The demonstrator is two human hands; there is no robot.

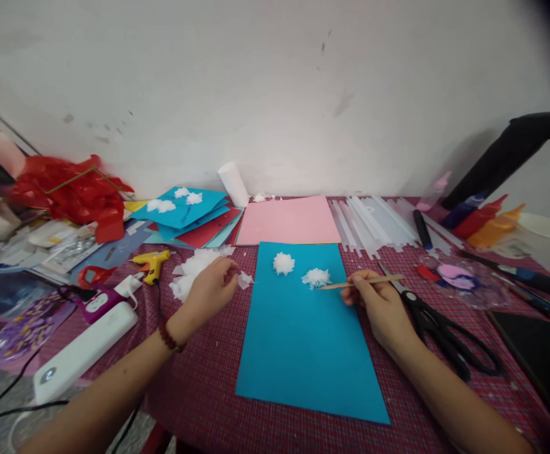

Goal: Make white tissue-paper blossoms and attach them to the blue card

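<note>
A blue sheet of card (310,353) lies on the table before me, with two crumpled white paper puffs, the left one (283,263) and the right one (316,277), near its far edge. My right hand (372,302) grips a thin wooden stick (351,284), its pointed end at the lower edge of the right puff. Left of the card, my left hand (211,285) has its fingers curled together. A small piece of white tissue paper (245,279) shows at those fingertips. Beside and partly behind that hand is a pile of white tissue paper (188,270).
Pink card (289,221) and a white roll (233,184) stand at the back. Blue cards with white puffs (180,214), a yellow glue gun (152,261) and a white power bank (86,352) are left. Black scissors (445,331), clear glue sticks (379,221) and a paint palette (455,277) are right.
</note>
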